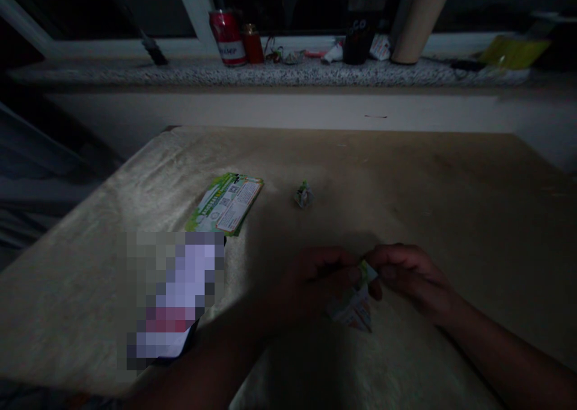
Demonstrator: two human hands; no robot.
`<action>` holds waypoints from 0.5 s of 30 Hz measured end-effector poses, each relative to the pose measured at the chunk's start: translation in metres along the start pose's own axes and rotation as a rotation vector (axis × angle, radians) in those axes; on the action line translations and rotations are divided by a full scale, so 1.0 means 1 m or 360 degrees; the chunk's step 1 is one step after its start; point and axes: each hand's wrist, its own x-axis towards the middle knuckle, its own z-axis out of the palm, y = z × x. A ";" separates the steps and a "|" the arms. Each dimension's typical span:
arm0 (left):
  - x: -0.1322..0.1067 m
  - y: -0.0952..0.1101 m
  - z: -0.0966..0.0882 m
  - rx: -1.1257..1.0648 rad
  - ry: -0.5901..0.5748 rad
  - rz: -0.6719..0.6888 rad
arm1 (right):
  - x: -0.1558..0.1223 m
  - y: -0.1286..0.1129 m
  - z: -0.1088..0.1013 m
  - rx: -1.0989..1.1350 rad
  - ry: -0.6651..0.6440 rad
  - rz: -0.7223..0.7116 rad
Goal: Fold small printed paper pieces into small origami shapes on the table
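Low over the table, my left hand (322, 278) is closed on a folded paper (356, 309), printed in white, green and orange. My right hand (410, 275) pinches the top corner of the same paper between thumb and fingers. Part of the paper is hidden behind the left fingers, and the dim light blurs its folds. Beyond the hands sits a small folded paper piece (304, 195) with green and white print. Farther left lies a stack of printed green-and-white leaflets (228, 204).
A lit phone (187, 296), its screen pixelated, lies beside my left forearm on the cloth-covered table (383, 175). Along the granite windowsill (288, 76) stand a red can (228, 38), a red lighter-like object (252, 43), a dark cup (360, 28) and a cardboard tube (421, 19).
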 end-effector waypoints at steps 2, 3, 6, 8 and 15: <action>0.000 0.001 0.000 -0.0095 -0.0045 -0.0019 | 0.000 -0.001 0.000 0.0108 -0.0027 0.0063; 0.000 0.001 0.000 -0.0108 -0.0051 -0.0031 | 0.000 -0.001 0.000 0.0133 -0.0055 0.0092; 0.000 0.000 -0.002 -0.0066 -0.0057 -0.0066 | 0.000 0.000 0.000 0.0156 -0.0148 0.0140; 0.000 -0.003 -0.003 -0.0037 -0.0070 -0.0071 | -0.001 0.001 0.000 0.0150 -0.0187 0.0150; -0.002 -0.006 -0.004 0.0023 -0.0091 -0.0045 | -0.001 0.002 -0.001 0.0074 -0.0241 0.0074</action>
